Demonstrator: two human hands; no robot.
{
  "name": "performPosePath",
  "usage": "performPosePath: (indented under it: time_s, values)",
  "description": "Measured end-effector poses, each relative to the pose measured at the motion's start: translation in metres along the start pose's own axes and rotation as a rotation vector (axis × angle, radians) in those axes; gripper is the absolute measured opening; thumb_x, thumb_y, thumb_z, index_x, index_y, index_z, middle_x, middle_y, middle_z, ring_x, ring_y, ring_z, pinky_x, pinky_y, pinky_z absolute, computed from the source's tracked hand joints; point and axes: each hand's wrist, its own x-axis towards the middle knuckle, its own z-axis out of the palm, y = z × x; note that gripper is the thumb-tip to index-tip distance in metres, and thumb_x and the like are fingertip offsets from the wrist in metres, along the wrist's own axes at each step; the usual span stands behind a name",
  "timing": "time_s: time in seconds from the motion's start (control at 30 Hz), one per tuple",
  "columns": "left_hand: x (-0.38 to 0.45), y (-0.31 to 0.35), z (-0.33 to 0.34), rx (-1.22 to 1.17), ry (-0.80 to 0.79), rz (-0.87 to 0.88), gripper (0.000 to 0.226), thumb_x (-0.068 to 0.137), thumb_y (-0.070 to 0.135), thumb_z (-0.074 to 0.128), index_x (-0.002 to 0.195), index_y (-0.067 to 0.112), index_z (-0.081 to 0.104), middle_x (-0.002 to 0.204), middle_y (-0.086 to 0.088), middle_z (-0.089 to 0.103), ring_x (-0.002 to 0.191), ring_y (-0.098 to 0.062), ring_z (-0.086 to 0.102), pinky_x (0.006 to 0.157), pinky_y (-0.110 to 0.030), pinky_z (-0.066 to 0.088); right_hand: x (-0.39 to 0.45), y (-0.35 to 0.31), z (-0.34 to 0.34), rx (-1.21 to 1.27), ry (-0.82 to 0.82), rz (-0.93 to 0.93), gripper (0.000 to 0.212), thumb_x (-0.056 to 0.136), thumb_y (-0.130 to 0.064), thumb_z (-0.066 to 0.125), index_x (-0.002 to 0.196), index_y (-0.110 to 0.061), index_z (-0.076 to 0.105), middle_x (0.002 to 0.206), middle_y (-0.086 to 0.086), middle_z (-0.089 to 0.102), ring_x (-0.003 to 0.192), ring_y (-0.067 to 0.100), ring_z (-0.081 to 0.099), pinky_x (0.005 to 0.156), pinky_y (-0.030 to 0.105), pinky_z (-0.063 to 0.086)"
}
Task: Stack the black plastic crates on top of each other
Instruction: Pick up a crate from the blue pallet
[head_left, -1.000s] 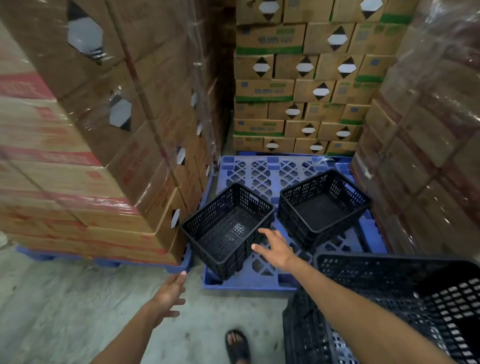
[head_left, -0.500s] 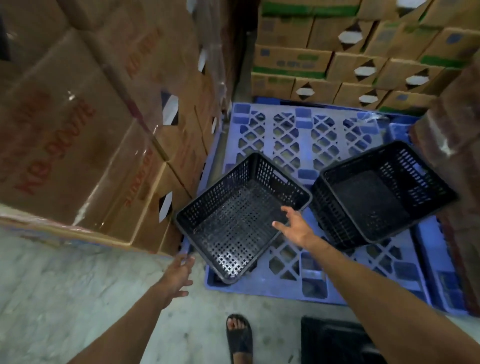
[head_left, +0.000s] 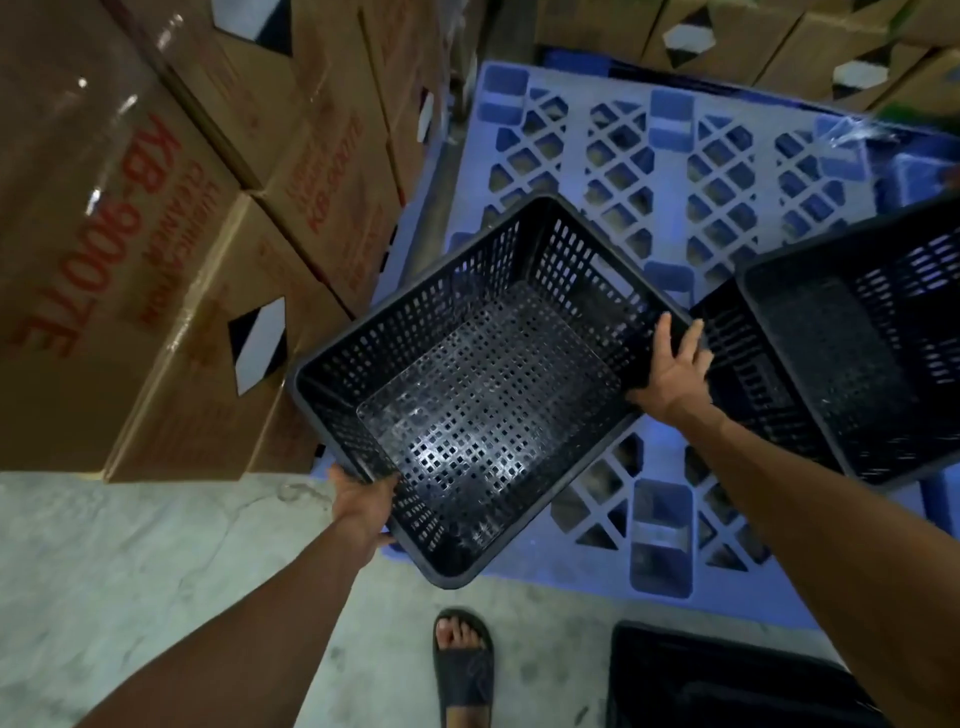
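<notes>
**A:** Where is the crate that matters right now?

**B:** The near crate (head_left: 488, 384) sits skewed on the front corner of the blue pallet (head_left: 660, 540), one corner jutting over the pallet's edge toward the floor (head_left: 130, 545). It is empty and open side up.

**A:** And the hands?

**B:** One on each of two opposite walls. The left hand (head_left: 361, 501) has its grip closed around the rim at the near-left wall, fingers curled over the edge. The right hand (head_left: 675, 364) lies on the far-right rim with its fingers spread; I judge that grip only half closed, more resting than clamped.

**A:** How does its long axis run?

**B:** Roughly from lower left to upper right, so it passes between the two hands. They hold the short ends, which should give a balanced lift.

**A:** Where would it go?

**B:** The second crate (head_left: 852, 353) lies just beside it to the right, tilted, its wall almost touching the right hand. Another black crate (head_left: 727, 680) shows at the bottom edge, on the floor near the sandalled foot (head_left: 462, 670). Which one is the base I cannot tell; either way the carry goes rightward, and the right hand is the nearer to both.

**A:** Any risk?

**B:** The cardboard boxes (head_left: 171, 270) stand close on the left.
</notes>
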Motion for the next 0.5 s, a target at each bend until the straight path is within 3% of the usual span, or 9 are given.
performPosePath:
  time_s: [0.13, 0.3, 0.43, 0.5]
  values:
    - [0.016, -0.012, 0.002, -0.088, 0.000, 0.043, 0.047, 0.086, -0.006, 0.057, 0.118, 0.023, 0.039, 0.112, -0.010, 0.063, 0.094, -0.030, 0.063, 0.060, -0.038, 0.057, 0.025, 0.003, 0.001, -0.041, 0.155, 0.104, 0.109, 0.085, -0.019, 0.073, 0.158, -0.018, -0.007, 0.165, 0.017, 0.000, 0.148, 0.047, 0.006, 0.112, 0.057, 0.031]
    - [0.014, -0.014, 0.003, -0.193, -0.015, 0.074, 0.056, 0.084, -0.021, 0.043, 0.120, 0.023, 0.042, 0.099, -0.006, 0.062, 0.082, -0.022, 0.061, 0.060, -0.038, 0.054, 0.036, 0.001, -0.002, 0.023, 0.107, 0.240, 0.104, 0.084, -0.023, 0.072, 0.158, -0.023, -0.002, 0.165, 0.015, -0.004, 0.149, 0.045, -0.001, 0.116, 0.058, 0.020]
    - [0.006, -0.011, -0.013, -0.224, -0.054, 0.065, 0.063, 0.080, -0.024, 0.044, 0.122, 0.022, 0.046, 0.104, -0.010, 0.063, 0.086, -0.026, 0.063, 0.068, -0.046, 0.055, 0.025, 0.003, -0.006, 0.205, 0.084, 0.337, 0.092, 0.087, -0.015, 0.066, 0.156, -0.024, 0.006, 0.163, 0.016, 0.001, 0.146, 0.049, 0.010, 0.114, 0.058, 0.025]
    - [-0.002, -0.008, -0.027, -0.210, -0.046, 0.068, 0.065, 0.077, -0.025, 0.045, 0.124, 0.021, 0.047, 0.112, -0.014, 0.063, 0.098, -0.033, 0.062, 0.075, -0.053, 0.055, 0.012, 0.006, -0.009, 0.277, 0.110, 0.382, 0.085, 0.085, -0.016, 0.067, 0.153, -0.021, 0.017, 0.158, 0.019, 0.010, 0.139, 0.051, 0.022, 0.111, 0.057, 0.032]
